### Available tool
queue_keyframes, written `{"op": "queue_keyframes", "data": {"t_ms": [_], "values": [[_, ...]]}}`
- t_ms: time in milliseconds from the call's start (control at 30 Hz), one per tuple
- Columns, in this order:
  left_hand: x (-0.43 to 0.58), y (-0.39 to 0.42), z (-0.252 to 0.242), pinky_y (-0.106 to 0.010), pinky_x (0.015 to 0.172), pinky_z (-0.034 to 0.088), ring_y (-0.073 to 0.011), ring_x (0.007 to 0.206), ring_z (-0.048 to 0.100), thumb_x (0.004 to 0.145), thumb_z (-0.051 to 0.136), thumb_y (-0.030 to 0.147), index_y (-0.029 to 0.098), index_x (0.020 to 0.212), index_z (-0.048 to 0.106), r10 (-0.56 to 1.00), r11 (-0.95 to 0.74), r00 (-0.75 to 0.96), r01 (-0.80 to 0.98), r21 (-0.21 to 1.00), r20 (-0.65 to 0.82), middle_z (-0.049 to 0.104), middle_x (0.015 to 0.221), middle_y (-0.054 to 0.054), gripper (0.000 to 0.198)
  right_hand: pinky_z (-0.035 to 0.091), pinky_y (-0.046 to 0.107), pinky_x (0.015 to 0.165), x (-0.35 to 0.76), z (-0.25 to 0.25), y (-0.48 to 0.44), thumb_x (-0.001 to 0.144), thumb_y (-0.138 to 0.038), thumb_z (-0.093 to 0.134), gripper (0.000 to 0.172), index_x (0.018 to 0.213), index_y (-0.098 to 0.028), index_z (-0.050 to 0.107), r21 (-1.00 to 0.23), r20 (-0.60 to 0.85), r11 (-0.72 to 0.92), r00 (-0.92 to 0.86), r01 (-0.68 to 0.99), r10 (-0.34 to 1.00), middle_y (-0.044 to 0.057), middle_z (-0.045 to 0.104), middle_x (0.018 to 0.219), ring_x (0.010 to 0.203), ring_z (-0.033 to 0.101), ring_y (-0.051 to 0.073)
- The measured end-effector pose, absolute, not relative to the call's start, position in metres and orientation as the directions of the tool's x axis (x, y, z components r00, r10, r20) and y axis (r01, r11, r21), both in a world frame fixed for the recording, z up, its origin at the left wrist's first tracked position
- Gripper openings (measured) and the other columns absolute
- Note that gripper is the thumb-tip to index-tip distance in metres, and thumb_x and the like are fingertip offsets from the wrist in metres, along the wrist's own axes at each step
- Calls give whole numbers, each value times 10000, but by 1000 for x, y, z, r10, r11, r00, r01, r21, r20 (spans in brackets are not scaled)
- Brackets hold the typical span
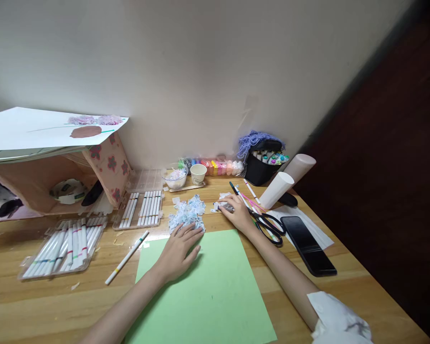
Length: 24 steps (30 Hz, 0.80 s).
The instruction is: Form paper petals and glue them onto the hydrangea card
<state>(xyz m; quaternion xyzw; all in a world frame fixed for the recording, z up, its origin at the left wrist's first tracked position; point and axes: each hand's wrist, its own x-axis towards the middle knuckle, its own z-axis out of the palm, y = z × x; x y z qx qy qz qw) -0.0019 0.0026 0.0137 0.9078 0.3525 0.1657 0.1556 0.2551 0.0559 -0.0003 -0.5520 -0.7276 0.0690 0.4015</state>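
Note:
My left hand [179, 251] lies flat, fingers spread, on the top edge of a light green sheet of paper [208, 291], its fingertips touching a heap of blue-and-white paper scraps [187, 215]. My right hand [238, 214] rests palm down farther right on the wooden table [39, 306], fingers curled over a few paper scraps [222, 203] and what looks like a small object I cannot make out. Black-handled scissors [268, 224] lie just right of that hand.
Two open trays of white markers [62, 248] [143, 208] and a loose marker [127, 257] lie to the left. A cardboard box [57, 181] under white paper stands far left. Along the wall are a bowl [175, 179], paper cup [198, 174], colour pots, marker bag [263, 167], white rolls. A black phone [307, 244] lies right.

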Motion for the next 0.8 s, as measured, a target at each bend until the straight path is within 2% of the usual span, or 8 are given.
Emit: {"op": "queue_keyframes", "data": {"t_ms": [67,167,333,400,533,633,800], "values": [[-1,6,7,-495,1102,247,-235,1297,385,939,363,315,263,1350,435,727,-680,654,647,345,207,504,1362,-17,420,451,395,859,251,-4,58,777,-194,634,132,893,-214,693,-512,501,411,-127,754,856,72,639,926,938,552,238],[-1,8,3,-480,1070,269,-244,1273,396,942,369,317,229,1307,478,788,-614,552,737,284,271,506,1359,-29,392,458,390,845,244,-9,58,769,-145,630,98,783,-215,697,-502,503,427,-148,752,852,68,657,886,921,551,239],[19,10,13,-418,884,381,-239,1068,498,935,379,240,211,1065,609,802,-572,466,780,255,375,606,1169,-60,266,460,367,825,246,-10,57,816,-137,568,128,805,-191,684,-551,528,367,-27,749,849,70,674,853,886,554,230],[36,20,18,-385,807,399,-226,970,514,928,400,235,196,994,616,796,-586,490,772,246,356,616,1070,-70,229,454,371,831,250,-11,57,821,-144,556,126,815,-179,677,-579,527,323,42,748,849,77,677,871,887,557,233],[74,51,16,-376,798,394,-245,952,500,876,524,250,168,925,616,816,-563,488,793,232,310,605,979,-81,133,444,385,842,255,-12,57,824,-154,516,155,839,-178,668,-619,504,254,128,744,854,84,675,897,908,565,244],[92,70,9,-368,756,391,-247,910,511,852,565,264,168,813,616,823,-555,490,800,226,287,602,891,-79,115,444,389,851,259,-12,58,818,-161,492,174,859,-179,660,-633,480,219,154,742,864,95,658,921,932,572,246],[88,77,9,-370,748,387,-248,893,519,846,556,233,171,764,617,833,-536,476,821,197,283,611,857,-80,119,429,421,913,274,-6,65,783,-139,483,245,966,-160,644,-639,418,189,130,746,899,120,628,1020,1003,567,250]]}}
